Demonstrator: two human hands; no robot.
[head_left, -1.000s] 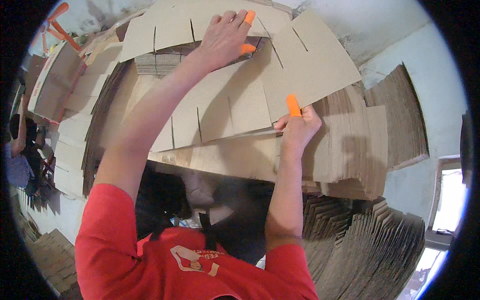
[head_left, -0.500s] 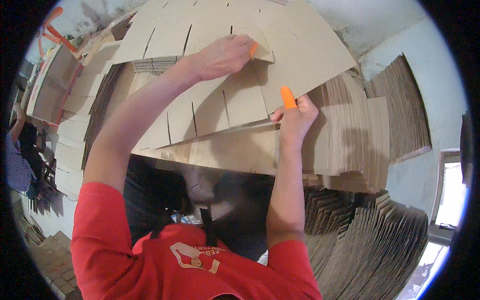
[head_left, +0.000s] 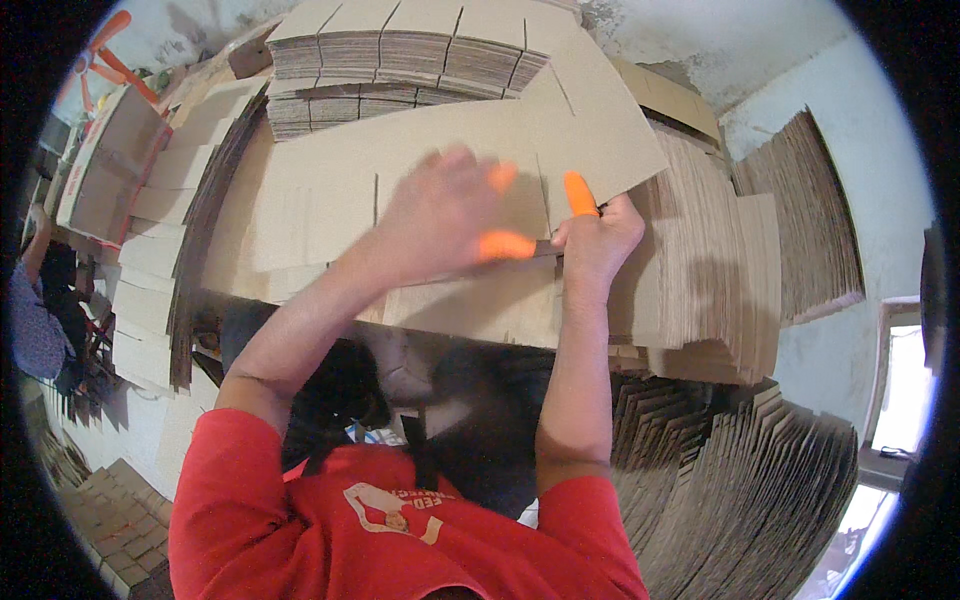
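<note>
A slotted brown cardboard sheet (head_left: pixel 600 120) lies slanted across the table, running from the left to the upper right. My right hand (head_left: pixel 605 235) grips its near right edge, an orange finger cover on the thumb, which presses on top. Blurred by motion, my left hand (head_left: pixel 430 215) is over the sheet's near middle. Its orange-covered thumb and finger are spread apart, the thumb by the near edge close to my right hand. Behind the sheet stands a stack of slotted cardboard pieces (head_left: pixel 415 55), cut into rows.
Tall cardboard stacks (head_left: pixel 690 260) stand at the table's right, with more bundles (head_left: pixel 740 490) below and another pile (head_left: pixel 800 220) by the wall. At left are overlapping light sheets (head_left: pixel 150 260), an open carton (head_left: pixel 110 170) and an orange fan (head_left: pixel 110 60). Another person (head_left: pixel 40 310) is at the far left.
My left hand has come down from the far part of the sheet toward its near edge. The sheet has shifted toward me, baring the slotted stack behind. My right hand has barely moved.
</note>
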